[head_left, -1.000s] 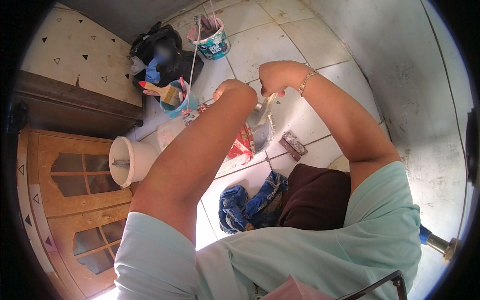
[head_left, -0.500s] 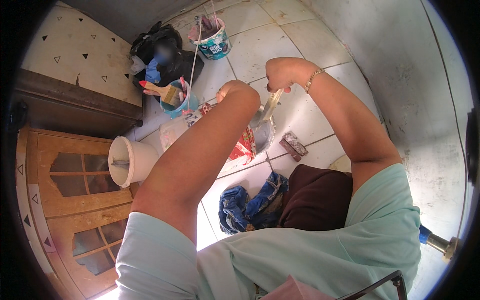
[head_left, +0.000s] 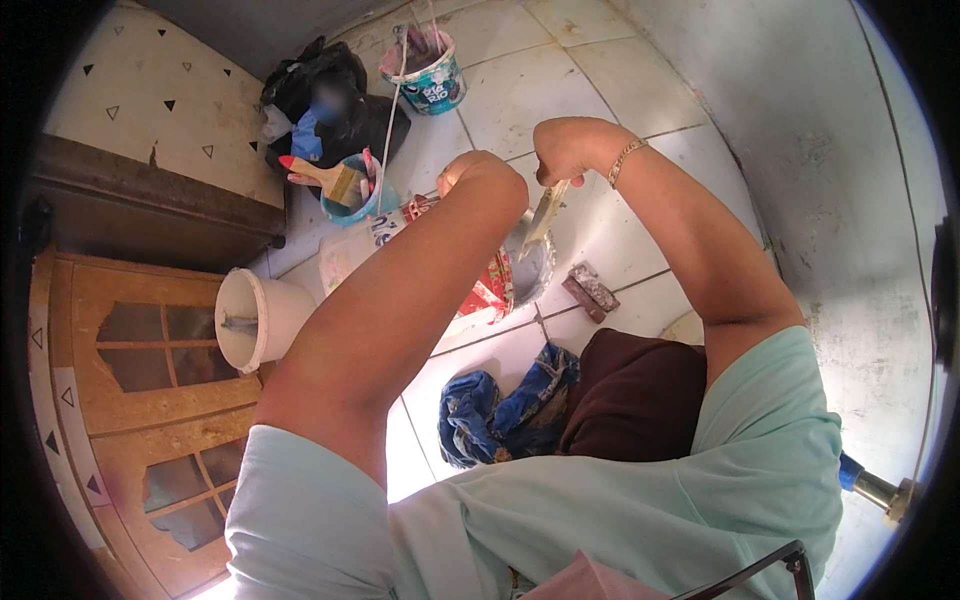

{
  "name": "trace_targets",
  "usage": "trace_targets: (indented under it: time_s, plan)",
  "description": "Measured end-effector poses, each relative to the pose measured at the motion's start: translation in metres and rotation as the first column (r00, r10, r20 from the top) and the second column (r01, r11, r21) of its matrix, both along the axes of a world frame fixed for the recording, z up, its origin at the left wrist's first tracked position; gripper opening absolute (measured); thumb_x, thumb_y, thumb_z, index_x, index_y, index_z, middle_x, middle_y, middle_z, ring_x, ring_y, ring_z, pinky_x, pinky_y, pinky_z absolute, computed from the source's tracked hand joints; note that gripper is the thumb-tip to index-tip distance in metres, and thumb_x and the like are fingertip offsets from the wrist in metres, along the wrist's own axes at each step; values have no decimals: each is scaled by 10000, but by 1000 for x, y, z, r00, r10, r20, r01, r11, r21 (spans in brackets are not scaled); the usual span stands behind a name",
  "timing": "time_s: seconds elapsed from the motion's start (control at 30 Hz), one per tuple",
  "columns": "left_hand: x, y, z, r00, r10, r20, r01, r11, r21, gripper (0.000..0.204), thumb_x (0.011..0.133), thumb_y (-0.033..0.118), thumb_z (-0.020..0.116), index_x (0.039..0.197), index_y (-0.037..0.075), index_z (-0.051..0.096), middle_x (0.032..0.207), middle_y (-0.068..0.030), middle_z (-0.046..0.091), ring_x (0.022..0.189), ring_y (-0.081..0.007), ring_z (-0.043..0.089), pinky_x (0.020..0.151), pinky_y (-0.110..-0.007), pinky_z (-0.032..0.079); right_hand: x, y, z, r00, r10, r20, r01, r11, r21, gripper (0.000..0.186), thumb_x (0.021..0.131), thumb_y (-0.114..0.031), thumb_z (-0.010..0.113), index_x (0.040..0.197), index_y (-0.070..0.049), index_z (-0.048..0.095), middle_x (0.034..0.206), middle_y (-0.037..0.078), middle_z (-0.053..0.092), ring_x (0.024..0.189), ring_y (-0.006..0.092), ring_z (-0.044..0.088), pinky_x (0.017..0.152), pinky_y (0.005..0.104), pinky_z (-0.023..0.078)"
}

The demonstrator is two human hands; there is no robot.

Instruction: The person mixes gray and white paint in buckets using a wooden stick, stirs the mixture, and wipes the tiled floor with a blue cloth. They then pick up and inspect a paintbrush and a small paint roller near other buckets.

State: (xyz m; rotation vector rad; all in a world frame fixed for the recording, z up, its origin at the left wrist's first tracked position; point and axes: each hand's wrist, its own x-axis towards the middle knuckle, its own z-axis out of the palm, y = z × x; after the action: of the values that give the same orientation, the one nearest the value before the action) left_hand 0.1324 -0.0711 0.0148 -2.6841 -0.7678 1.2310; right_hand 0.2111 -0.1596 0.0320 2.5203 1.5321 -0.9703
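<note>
My right hand (head_left: 565,155), a bracelet at its wrist, is closed round the top of a flat, pale, smeared tool (head_left: 545,215). Its lower end points down at the open mouth of a grey-rimmed paint bucket (head_left: 540,272). Whether the two touch, I cannot tell. Beyond that bucket's near side is a red label (head_left: 490,290), partly covered by my left arm. My left hand (head_left: 470,170) is curled beside the bucket; wrist and forearm hide most of its fingers and whatever they hold.
A wide paintbrush (head_left: 335,182) rests across a light blue tub (head_left: 350,212) beside black plastic bags (head_left: 345,120). A teal bucket (head_left: 435,90) stands farther back. White bucket (head_left: 262,320) at left, reddish block (head_left: 590,290) and blue cloth (head_left: 500,415) on the tiles.
My left hand has shifted slightly up and to the right. The smeared tool in my right hand has moved a little at the bucket's mouth.
</note>
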Motion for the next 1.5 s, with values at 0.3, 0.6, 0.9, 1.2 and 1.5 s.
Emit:
trace_targets:
  time_s: [0.3, 0.6, 0.9, 1.2, 1.5]
  plan:
    - [-18, 18, 4, 995, 29, 98, -32, 999, 28, 320, 683, 163, 721, 998, 109, 695, 1042, -80, 662, 913, -247, 648, 708, -419, 533, -3, 1, 3, 999, -22, 27, 23, 999, -25, 195, 635, -146, 580, 693, 27, 649, 653, 146, 640, 578, 232, 620, 532, 370, 481]
    - [-86, 48, 42, 918, -90, 386, 82, 996, 38, 221, 689, 69, 597, 877, -1, 690, 975, -220, 646, 945, -357, 629, 805, -411, 507, 17, -23, 51, 996, -87, 7, 86, 991, 104, 241, 680, -214, 549, 658, 5, 648, 513, 78, 578, 457, 147, 507, 446, 322, 380]
    - [-184, 74, 93, 718, 60, 693, 35, 992, -123, 248, 715, 95, 518, 878, -27, 659, 907, -243, 624, 883, -401, 596, 813, -441, 462, -36, -33, 123, 953, 68, -295, 43, 933, 356, 145, 736, -73, 605, 808, 42, 656, 663, 76, 632, 529, 118, 560, 507, 252, 426]
    - [-289, 86, 111, 387, 523, 760, -135, 847, -514, 426, 796, 56, 480, 1214, 36, 563, 779, -80, 631, 688, -92, 563, 640, -249, 455, -136, -2, 148, 946, 322, -39, -248, 795, 554, 146, 721, -41, 595, 848, 5, 651, 694, 111, 631, 607, 198, 593, 587, 302, 466]
    - [-376, 116, 48, 87, 775, 625, 13, 627, -779, 427, 838, 23, 459, 1259, 34, 531, 839, -3, 610, 709, -43, 527, 640, -207, 437, -224, 46, 131, 875, 472, 106, -383, 540, 749, 131, 732, -65, 686, 828, -35, 602, 660, 93, 572, 550, 236, 544, 500, 332, 405]
